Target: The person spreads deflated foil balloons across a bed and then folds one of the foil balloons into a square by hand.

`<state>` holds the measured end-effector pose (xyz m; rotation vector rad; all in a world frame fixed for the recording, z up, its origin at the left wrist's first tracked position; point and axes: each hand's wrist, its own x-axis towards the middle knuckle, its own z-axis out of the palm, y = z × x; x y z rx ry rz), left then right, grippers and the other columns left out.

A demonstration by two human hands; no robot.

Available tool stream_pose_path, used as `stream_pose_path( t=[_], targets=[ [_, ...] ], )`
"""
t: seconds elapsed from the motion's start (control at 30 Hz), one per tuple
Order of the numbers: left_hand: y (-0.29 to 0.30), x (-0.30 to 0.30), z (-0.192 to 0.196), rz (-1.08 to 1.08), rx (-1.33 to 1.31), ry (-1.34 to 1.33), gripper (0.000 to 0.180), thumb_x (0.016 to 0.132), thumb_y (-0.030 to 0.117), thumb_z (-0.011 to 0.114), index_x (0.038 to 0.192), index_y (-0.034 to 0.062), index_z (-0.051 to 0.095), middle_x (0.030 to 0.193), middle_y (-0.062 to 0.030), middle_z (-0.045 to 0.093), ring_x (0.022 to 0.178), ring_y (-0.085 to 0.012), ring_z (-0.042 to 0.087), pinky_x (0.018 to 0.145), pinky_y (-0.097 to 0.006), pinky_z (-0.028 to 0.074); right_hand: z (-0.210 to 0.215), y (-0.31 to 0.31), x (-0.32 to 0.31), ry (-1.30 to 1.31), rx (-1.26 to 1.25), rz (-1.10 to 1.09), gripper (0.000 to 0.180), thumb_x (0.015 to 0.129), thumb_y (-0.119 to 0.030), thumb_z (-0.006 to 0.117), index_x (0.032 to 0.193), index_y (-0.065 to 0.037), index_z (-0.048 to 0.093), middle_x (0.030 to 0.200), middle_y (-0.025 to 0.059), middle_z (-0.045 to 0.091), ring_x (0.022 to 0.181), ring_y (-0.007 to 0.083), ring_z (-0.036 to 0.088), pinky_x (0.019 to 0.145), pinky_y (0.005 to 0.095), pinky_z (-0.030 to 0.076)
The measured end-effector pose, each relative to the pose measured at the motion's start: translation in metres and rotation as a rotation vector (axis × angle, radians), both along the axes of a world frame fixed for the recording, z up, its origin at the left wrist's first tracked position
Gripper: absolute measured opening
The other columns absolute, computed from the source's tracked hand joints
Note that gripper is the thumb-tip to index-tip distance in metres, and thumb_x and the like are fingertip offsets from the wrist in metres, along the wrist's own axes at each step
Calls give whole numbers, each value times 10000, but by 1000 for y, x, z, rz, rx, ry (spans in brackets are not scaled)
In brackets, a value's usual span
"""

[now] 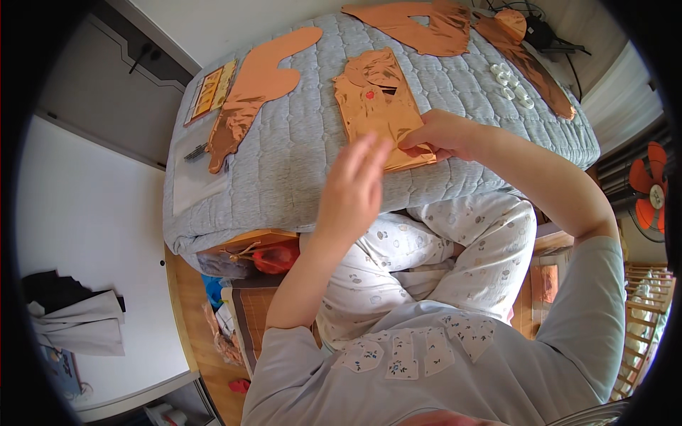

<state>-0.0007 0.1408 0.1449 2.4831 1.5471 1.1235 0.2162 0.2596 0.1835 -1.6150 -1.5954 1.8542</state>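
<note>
At the upper left of the frame a long curved copper-coloured fabric cutout lies flat on the grey quilted mattress, untouched. Just left of centre my left hand hovers with fingers spread, gripping nothing. At centre lies the rectangular copper-coloured fabric panel, a small red bead already on it; my right hand pinches its near right corner. Toward the upper right, small white plastic rings sit unused beside more copper-coloured pieces, so I judge much remains.

Home bedroom: quilted grey mattress
</note>
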Motion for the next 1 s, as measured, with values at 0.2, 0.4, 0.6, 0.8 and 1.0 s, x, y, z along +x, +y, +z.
stream_pose_path(
  t=[0.2, 0.4, 0.6, 0.8, 1.0],
  targets=[
    [-9, 7, -25, -153, -16, 207, 562, 946, 233, 682, 1458, 59, 529, 1461, -156, 560, 1380, -323, 517, 1127, -504, 434, 7, -6, -3, -6, 18, -8, 357, 837, -197, 795, 1146, -43, 705, 995, 26, 720, 824, 90, 681, 681, 242, 557],
    [-5, 3, -26, -197, -12, 215, 598, 932, 236, 694, 1467, 40, 514, 1478, -170, 551, 1377, -332, 522, 1127, -495, 436, 2, -8, 5, 108, 3, -13, 423, 887, -220, 758, 1247, -21, 659, 1090, 77, 724, 948, 141, 703, 799, 295, 573],
    [-6, 2, -24, -215, -36, 209, 579, 937, 212, 686, 1463, 39, 519, 1478, -170, 553, 1385, -323, 518, 1137, -486, 429, -3, -48, 34, 374, 198, -144, 498, 983, -152, 662, 1435, -21, 499, 1114, 62, 712, 1028, 119, 687, 889, 261, 548],
    [-8, 4, -24, -189, -42, 216, 592, 922, 204, 692, 1463, 37, 518, 1486, -163, 547, 1393, -318, 510, 1142, -483, 423, -24, -86, 35, 87, 734, -179, 545, 944, -22, 693, 1447, -31, 483, 1006, 48, 703, 879, 81, 639, 793, 235, 512],
    [-8, 4, -25, -174, -33, 252, 609, 904, 205, 704, 1459, 40, 514, 1471, -154, 553, 1396, -312, 502, 1142, -480, 419, -21, -88, 17, -27, 754, -268, 580, 906, -27, 729, 1435, -38, 492, 878, 45, 708, 761, 71, 614, 716, 243, 507]
  ],
)
